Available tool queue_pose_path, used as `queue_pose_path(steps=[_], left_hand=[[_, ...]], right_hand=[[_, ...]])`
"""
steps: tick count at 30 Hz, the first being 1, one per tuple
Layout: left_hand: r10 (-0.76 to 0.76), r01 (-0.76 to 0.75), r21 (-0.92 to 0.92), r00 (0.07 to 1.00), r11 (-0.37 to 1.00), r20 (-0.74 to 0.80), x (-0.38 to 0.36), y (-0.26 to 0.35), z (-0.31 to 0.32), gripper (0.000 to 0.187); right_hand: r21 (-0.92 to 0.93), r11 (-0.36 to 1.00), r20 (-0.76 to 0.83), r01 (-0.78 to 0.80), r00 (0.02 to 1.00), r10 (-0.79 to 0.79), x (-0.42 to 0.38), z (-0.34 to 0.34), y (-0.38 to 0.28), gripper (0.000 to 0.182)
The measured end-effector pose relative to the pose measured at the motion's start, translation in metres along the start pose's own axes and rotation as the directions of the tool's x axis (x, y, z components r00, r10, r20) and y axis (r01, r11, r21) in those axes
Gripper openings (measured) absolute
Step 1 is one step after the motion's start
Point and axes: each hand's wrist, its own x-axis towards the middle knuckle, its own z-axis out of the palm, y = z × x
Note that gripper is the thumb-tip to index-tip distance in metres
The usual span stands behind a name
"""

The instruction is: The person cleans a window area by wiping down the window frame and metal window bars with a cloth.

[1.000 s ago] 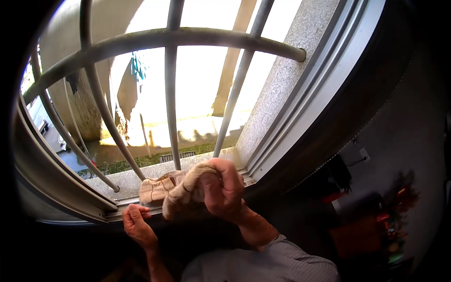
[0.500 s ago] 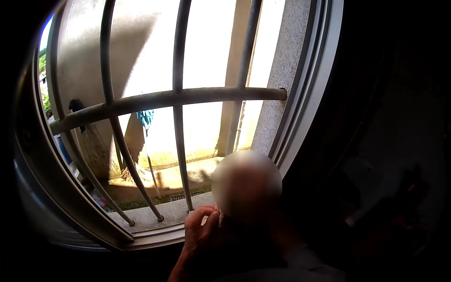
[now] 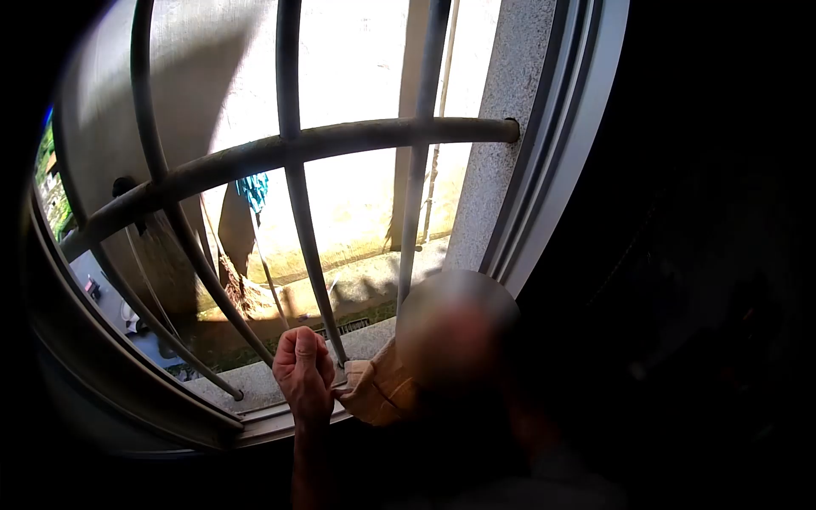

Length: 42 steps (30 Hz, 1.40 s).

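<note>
My left hand [image 3: 304,374] is raised in front of the window sill, its fingers curled in and the thumb pressed on them. Whatever it pinches, if anything, is too small to see. Just right of it hangs a piece of tan cloth [image 3: 382,393] with a folded edge and a dark line across it. My right hand [image 3: 467,340] is under a round blurred patch at the cloth's upper right end. Its fingers cannot be made out.
Grey metal bars [image 3: 297,195] cross the window, set in a stone sill [image 3: 263,393] and a pale frame [image 3: 557,153]. Outside, a teal mop head [image 3: 252,192] and a straw broom [image 3: 246,297] stand by a sunlit wall. The room around is dark.
My left hand has moved left and up, away from my right hand, and turned with its closed fingers facing me. More of the tan cloth shows. The view has shifted slightly.
</note>
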Motion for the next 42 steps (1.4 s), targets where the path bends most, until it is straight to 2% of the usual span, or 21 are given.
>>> queue_pose_path(steps=[2, 6, 10, 16, 21, 23, 26, 30, 31, 34, 35, 38, 42], left_hand=[[0.003, -0.003, -0.069, 1.000, 0.998, 0.001, 0.015, -0.013, -0.013, 0.025], [0.008, 0.000, 0.142, 0.998, 0.990, -0.060, 0.037, -0.031, -0.036, 0.024], [-0.053, 0.061, 0.180, 0.997, 0.982, -0.049, 0.047, -0.039, -0.047, 0.021], [0.029, -0.005, 0.358, 0.998, 0.934, -0.060, 0.061, -0.060, -0.057, 0.015], [-0.061, 0.124, 0.443, 0.986, 0.888, -0.154, 0.098, -0.079, -0.068, 0.012], [-0.084, 0.160, 0.532, 0.983, 0.831, -0.165, 0.114, -0.091, -0.074, 0.021], [-0.194, 0.247, 0.697, 0.969, 0.674, -0.155, 0.130, -0.097, -0.079, 0.025], [-0.322, 0.227, 0.754, 0.947, 0.616, -0.022, 0.144, -0.121, -0.094, 0.026], [-0.366, 0.248, 0.773, 0.930, 0.584, -0.023, 0.148, -0.123, -0.094, 0.023], [-0.453, 0.281, 0.845, 0.890, 0.455, -0.052, 0.157, -0.131, -0.088, 0.020], [-0.475, 0.305, 0.853, 0.877, 0.424, -0.077, 0.159, -0.132, -0.086, 0.020], [-0.441, 0.254, 0.889, 0.895, 0.381, -0.067, 0.164, -0.139, -0.083, 0.019], [-0.384, 0.095, 0.922, 0.921, 0.376, 0.061, 0.172, -0.154, -0.097, 0.016]], right_hand=[[0.066, 0.996, 0.012, -0.067, 0.998, 0.067, -0.013, -0.010, 0.013, 0.030], [0.194, 0.960, 0.032, -0.205, 0.979, 0.202, -0.039, -0.031, 0.038, 0.031], [0.271, 0.907, 0.066, -0.323, 0.946, 0.317, -0.066, -0.047, 0.060, 0.032], [0.348, 0.829, 0.112, -0.438, 0.897, 0.427, -0.098, -0.064, 0.085, 0.033], [0.389, 0.772, 0.140, -0.503, 0.861, 0.489, -0.120, -0.075, 0.105, 0.035], [0.401, 0.751, 0.155, -0.525, 0.847, 0.509, -0.128, -0.079, 0.113, 0.035], [0.368, 0.737, 0.178, -0.567, 0.821, 0.543, -0.140, -0.085, 0.121, 0.036], [0.182, 0.750, 0.183, -0.636, 0.772, 0.609, -0.145, -0.083, 0.109, 0.037], [0.127, 0.750, 0.154, -0.649, 0.760, 0.631, -0.140, -0.078, 0.095, 0.031], [-0.228, 0.814, 0.028, -0.534, 0.832, 0.554, -0.139, -0.081, 0.089, 0.024], [-0.440, 0.831, 0.013, -0.342, 0.922, 0.387, -0.136, -0.079, 0.082, 0.018], [-0.575, 0.815, -0.018, -0.071, 0.997, 0.074, -0.136, -0.074, 0.078, 0.022], [-0.655, 0.755, -0.044, 0.029, 0.996, -0.076, -0.138, -0.076, 0.082, 0.029]])
